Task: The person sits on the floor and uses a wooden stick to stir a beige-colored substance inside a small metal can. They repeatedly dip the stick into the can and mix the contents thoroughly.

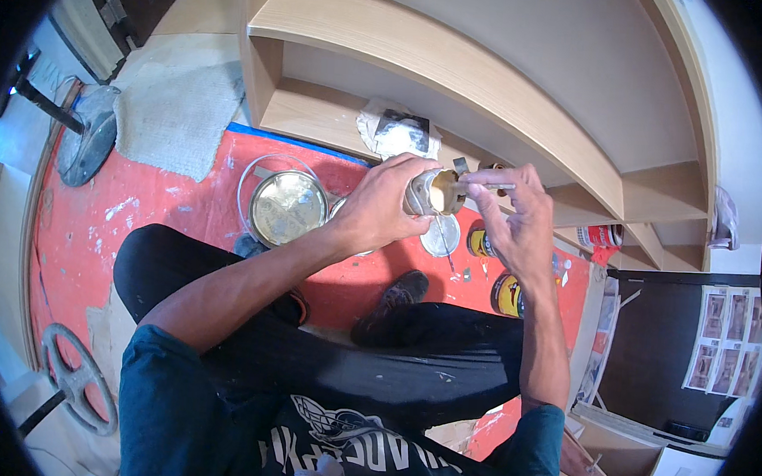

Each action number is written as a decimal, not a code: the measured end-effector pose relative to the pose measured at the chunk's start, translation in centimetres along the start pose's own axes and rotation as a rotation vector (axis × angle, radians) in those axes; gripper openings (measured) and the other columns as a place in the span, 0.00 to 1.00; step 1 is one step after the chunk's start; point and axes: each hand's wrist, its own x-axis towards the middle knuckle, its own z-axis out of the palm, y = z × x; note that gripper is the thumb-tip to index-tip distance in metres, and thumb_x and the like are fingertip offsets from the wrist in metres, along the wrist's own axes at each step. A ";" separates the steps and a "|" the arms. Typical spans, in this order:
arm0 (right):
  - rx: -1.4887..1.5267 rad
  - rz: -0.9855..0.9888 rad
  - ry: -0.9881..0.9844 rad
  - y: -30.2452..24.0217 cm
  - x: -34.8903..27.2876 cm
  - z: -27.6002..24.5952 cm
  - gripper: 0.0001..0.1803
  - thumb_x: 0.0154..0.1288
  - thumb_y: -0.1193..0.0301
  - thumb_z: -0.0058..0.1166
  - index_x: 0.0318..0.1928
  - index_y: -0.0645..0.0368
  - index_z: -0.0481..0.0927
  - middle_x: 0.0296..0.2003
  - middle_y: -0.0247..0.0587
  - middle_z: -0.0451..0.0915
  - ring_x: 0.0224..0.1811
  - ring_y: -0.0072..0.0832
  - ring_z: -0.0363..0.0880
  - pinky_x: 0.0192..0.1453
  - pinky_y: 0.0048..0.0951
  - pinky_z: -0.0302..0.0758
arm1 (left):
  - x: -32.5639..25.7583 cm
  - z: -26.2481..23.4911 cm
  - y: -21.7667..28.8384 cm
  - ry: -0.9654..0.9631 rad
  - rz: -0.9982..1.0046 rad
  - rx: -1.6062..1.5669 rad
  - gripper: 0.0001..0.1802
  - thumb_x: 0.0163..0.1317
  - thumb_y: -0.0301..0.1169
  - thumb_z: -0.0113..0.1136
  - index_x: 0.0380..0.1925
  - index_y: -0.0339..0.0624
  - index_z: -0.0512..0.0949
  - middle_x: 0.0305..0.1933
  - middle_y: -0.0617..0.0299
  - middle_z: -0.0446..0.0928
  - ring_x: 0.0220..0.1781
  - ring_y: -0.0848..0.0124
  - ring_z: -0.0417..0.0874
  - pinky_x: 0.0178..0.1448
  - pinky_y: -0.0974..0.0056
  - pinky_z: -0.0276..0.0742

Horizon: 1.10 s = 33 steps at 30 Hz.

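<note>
In front of the shelf unit, my left hand wraps round a small, stained open can tipped on its side, with its mouth to the right. Pale cream stuff shows inside it. My right hand pinches a thin, stick-like tool that points left to the can's mouth. The tool's far end is at or within the mouth; its kind I cannot make out. Below the can, a round whitish lid lies on the red floor covering. A large metal paint can with a wire handle stands left of my left hand.
Pale wooden shelves span the far side, with a rag on the lowest board. Yellow-and-black cans stand on the right. A red-and-white can sits farther right. Round-based stands and a cloth mat are left.
</note>
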 end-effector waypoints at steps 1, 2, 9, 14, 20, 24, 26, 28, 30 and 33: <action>0.081 0.024 -0.022 -0.2 0.0 -0.2 0.07 0.67 0.75 0.67 0.45 0.55 0.90 0.39 0.39 0.90 0.40 0.32 0.78 0.45 0.34 0.76 | -0.1 0.0 0.0 -0.015 0.001 0.001 0.36 0.49 0.27 0.74 0.62 0.32 0.76 0.60 0.46 0.80 0.64 0.50 0.83 0.69 0.53 0.78; 0.167 0.045 -0.045 -0.6 0.0 -0.3 0.07 0.68 0.74 0.67 0.45 0.55 0.90 0.38 0.38 0.90 0.40 0.31 0.77 0.46 0.34 0.76 | -0.2 -0.1 -0.1 -0.027 -0.001 0.007 0.36 0.49 0.27 0.74 0.62 0.32 0.76 0.60 0.46 0.80 0.64 0.50 0.83 0.69 0.53 0.78; 0.246 0.051 -0.033 -0.3 -0.4 0.1 0.07 0.67 0.74 0.68 0.45 0.55 0.91 0.37 0.38 0.90 0.40 0.31 0.77 0.49 0.34 0.76 | 0.0 0.0 -0.2 -0.006 0.015 0.005 0.36 0.49 0.28 0.74 0.62 0.34 0.77 0.60 0.46 0.80 0.64 0.51 0.83 0.68 0.54 0.78; 0.088 0.053 0.009 -0.4 -0.1 -0.1 0.06 0.68 0.73 0.68 0.45 0.56 0.91 0.37 0.37 0.90 0.41 0.29 0.79 0.48 0.33 0.78 | 0.0 -0.4 0.2 0.001 -0.030 -0.037 0.36 0.50 0.28 0.74 0.62 0.36 0.77 0.60 0.46 0.80 0.64 0.52 0.83 0.69 0.54 0.77; 0.178 0.084 0.037 -0.2 -0.3 -0.4 0.07 0.69 0.73 0.68 0.45 0.57 0.90 0.37 0.39 0.88 0.41 0.29 0.80 0.46 0.32 0.80 | 0.2 -0.1 0.1 0.010 0.014 0.001 0.36 0.50 0.28 0.74 0.63 0.35 0.77 0.61 0.47 0.80 0.65 0.53 0.82 0.69 0.54 0.77; 0.196 0.119 -0.016 0.3 -0.6 -0.4 0.06 0.69 0.73 0.68 0.45 0.57 0.89 0.37 0.39 0.88 0.41 0.30 0.80 0.47 0.34 0.80 | -0.1 -0.3 0.2 -0.025 -0.012 -0.014 0.37 0.50 0.26 0.74 0.63 0.34 0.76 0.61 0.47 0.80 0.64 0.53 0.83 0.69 0.55 0.77; 0.012 0.037 0.024 0.3 -0.5 -0.8 0.06 0.69 0.74 0.68 0.45 0.57 0.90 0.37 0.40 0.88 0.40 0.32 0.80 0.48 0.35 0.80 | 0.1 0.1 0.2 -0.020 0.002 -0.015 0.37 0.50 0.26 0.74 0.63 0.34 0.76 0.61 0.47 0.80 0.64 0.52 0.83 0.69 0.55 0.78; 0.021 -0.061 0.035 0.0 -0.2 -0.2 0.07 0.68 0.74 0.68 0.45 0.57 0.90 0.36 0.39 0.89 0.40 0.33 0.80 0.49 0.35 0.79 | 0.0 0.0 0.0 0.004 -0.003 -0.011 0.36 0.50 0.26 0.75 0.63 0.33 0.76 0.61 0.47 0.80 0.64 0.53 0.83 0.68 0.55 0.78; 0.100 -0.088 0.017 -0.3 -0.2 0.1 0.07 0.67 0.75 0.69 0.44 0.56 0.91 0.36 0.39 0.89 0.39 0.34 0.80 0.49 0.35 0.78 | 0.1 -0.1 0.2 0.006 -0.005 -0.017 0.36 0.50 0.26 0.75 0.62 0.33 0.76 0.60 0.47 0.80 0.64 0.53 0.83 0.67 0.55 0.78; 0.149 -0.035 -0.018 -0.7 -0.3 0.0 0.08 0.65 0.75 0.69 0.44 0.56 0.91 0.35 0.37 0.90 0.39 0.33 0.79 0.48 0.35 0.78 | 0.0 -0.3 0.4 0.003 0.001 -0.022 0.36 0.50 0.27 0.75 0.62 0.33 0.76 0.59 0.47 0.80 0.63 0.53 0.83 0.67 0.55 0.78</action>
